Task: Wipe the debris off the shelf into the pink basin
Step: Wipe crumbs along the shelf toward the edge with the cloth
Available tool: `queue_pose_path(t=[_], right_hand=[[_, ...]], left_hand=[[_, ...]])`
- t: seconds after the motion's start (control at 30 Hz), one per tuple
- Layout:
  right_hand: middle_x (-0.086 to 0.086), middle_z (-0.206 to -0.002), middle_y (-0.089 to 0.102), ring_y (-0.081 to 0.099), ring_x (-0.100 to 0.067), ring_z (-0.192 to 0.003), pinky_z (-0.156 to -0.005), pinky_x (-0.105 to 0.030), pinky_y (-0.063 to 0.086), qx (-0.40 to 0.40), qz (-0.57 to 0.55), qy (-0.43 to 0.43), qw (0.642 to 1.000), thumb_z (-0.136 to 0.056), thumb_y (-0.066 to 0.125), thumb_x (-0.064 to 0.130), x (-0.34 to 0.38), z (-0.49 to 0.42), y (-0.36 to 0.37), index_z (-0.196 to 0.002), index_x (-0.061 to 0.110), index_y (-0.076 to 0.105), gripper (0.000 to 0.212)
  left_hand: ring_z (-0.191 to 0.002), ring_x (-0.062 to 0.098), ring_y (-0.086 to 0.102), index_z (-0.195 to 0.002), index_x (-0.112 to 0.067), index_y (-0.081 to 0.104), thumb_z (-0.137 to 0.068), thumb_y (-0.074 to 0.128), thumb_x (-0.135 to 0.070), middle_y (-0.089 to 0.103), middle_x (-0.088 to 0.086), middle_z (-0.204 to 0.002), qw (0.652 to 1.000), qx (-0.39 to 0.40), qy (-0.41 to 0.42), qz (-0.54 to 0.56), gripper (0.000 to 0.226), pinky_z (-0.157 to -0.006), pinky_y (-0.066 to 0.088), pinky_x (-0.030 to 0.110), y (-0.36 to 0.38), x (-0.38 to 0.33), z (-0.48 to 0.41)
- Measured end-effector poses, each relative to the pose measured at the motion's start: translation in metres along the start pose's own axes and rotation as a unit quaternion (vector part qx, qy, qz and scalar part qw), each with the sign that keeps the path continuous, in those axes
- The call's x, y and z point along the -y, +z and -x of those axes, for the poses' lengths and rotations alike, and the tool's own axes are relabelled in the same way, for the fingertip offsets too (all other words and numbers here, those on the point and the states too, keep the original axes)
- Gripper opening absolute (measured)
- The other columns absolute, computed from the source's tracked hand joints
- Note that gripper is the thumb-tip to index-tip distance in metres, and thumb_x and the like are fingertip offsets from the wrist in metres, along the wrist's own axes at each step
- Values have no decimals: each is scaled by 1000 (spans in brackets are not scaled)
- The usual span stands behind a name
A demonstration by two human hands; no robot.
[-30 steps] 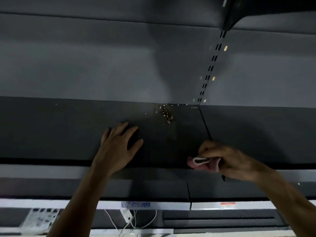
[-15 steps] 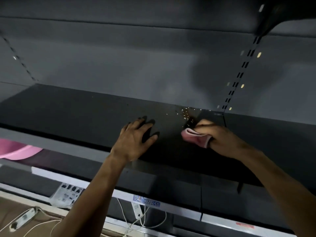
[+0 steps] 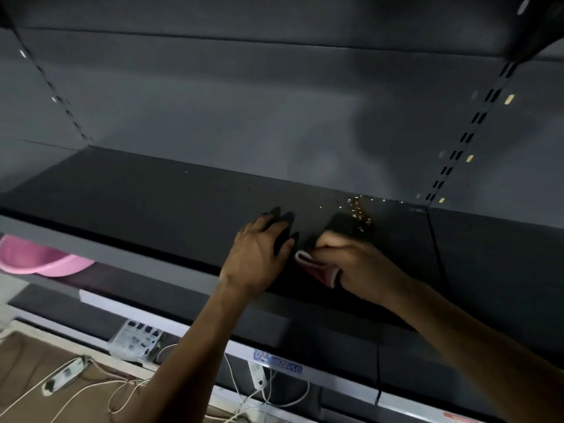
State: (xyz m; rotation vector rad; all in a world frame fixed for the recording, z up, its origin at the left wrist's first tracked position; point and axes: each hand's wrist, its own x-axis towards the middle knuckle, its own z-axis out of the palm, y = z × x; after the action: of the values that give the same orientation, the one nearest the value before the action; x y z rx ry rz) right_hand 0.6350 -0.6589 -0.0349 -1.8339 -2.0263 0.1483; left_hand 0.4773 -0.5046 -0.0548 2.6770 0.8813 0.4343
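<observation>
There is one long dark shelf (image 3: 152, 203), and two hands are on it. The left hand (image 3: 259, 257) lies flat on the shelf with its fingers straight and spread, and it holds nothing. The right hand (image 3: 363, 267) is just beside it, with its fingers curled tight round one folded pink cloth (image 3: 320, 268) that is down on the shelf. Just behind the right hand, near the back wall, lies one small patch of pale crumbs (image 3: 358, 212); they are too tiny and too many to count. One pink basin (image 3: 42, 262) sits far off to the left, lower than the shelf, and the shelf's front edge hides part of it. It is well apart from both hands and from the crumbs. Two metal strips (image 3: 52, 87) with holes run up the back wall, one on the left and one on the right (image 3: 471, 132). Down below, one power strip (image 3: 65, 375) lies on the brown floor and a second one (image 3: 258, 374) hangs just beside one blue label (image 3: 279, 363). One paper card (image 3: 139, 334) with small pictures is near there too
</observation>
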Motion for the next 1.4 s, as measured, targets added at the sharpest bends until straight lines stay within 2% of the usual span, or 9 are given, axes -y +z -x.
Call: queue_pose_path(t=[0.2,0.3,0.47,0.77,0.9,1.03,1.13,1.27,1.4], right_hand=[[8,-88,52,57,-13,-82,-72,-41,49,-38,-6,109,993,-83,52,13,-24,-28,-13,-91,22,63,16],[11,-89,55,59,-8,-84,-74,-27,48,-16,-46,119,992,-80,41,33,3,-4,-26,-94,23,68,32],[17,-106,52,58,0,-94,-82,-14,45,62,-79,93,991,-86,56,18,49,7,3,-122,34,64,41],[1,-89,59,63,-18,-72,-61,-30,54,-80,51,135,986,-79,37,25,3,-57,18,-98,18,72,40],[-6,-93,63,63,-22,-79,-68,-34,55,-131,86,186,970,-79,57,9,-4,-54,3,-103,13,73,30],[-4,-89,60,59,-21,-76,-65,-37,50,-194,81,216,953,-82,55,24,1,0,-18,-94,5,71,27],[1,-85,55,57,-18,-73,-60,-39,47,-170,60,244,953,-82,64,14,6,56,-31,-91,16,67,10],[8,-99,65,64,-9,-90,-75,-34,53,-85,-2,310,947,-77,70,-12,13,105,-27,-96,23,75,41],[14,-102,59,63,-8,-91,-71,-22,50,-62,-10,260,964,-72,76,-11,1,98,-19,-101,19,74,42]], left_hand=[[-132,25,42,-140,-31,47,-95,47,-45,43,3,-147,1000,16,19,15,47,-112,31,43,-3,9,-2],[-137,25,37,-141,-32,46,-94,50,-48,38,3,-151,999,30,26,11,49,-115,25,44,-2,20,-5],[-144,23,25,-143,-36,42,-84,25,-68,29,2,-157,996,59,62,-10,69,-117,13,46,-6,41,-23],[-149,18,9,-148,-37,30,-97,18,-56,20,0,-161,993,77,86,-3,56,-119,1,44,-2,52,-30],[-150,17,4,-150,-36,26,-100,29,-51,13,0,-163,991,92,93,-6,52,-122,-1,44,-8,51,-26],[-150,19,3,-150,-35,25,-100,27,-52,12,1,-162,990,90,104,-3,53,-122,1,47,-7,51,-26],[-150,23,6,-149,-33,28,-99,27,-54,15,5,-161,990,78,113,-12,55,-121,3,51,-4,49,-25],[-150,23,5,-147,-33,33,-96,30,-56,17,6,-160,987,84,139,3,56,-120,2,53,0,41,-26],[-150,22,-2,-148,-35,29,-97,33,-57,11,5,-162,983,111,148,13,56,-119,-1,52,4,28,-33]])
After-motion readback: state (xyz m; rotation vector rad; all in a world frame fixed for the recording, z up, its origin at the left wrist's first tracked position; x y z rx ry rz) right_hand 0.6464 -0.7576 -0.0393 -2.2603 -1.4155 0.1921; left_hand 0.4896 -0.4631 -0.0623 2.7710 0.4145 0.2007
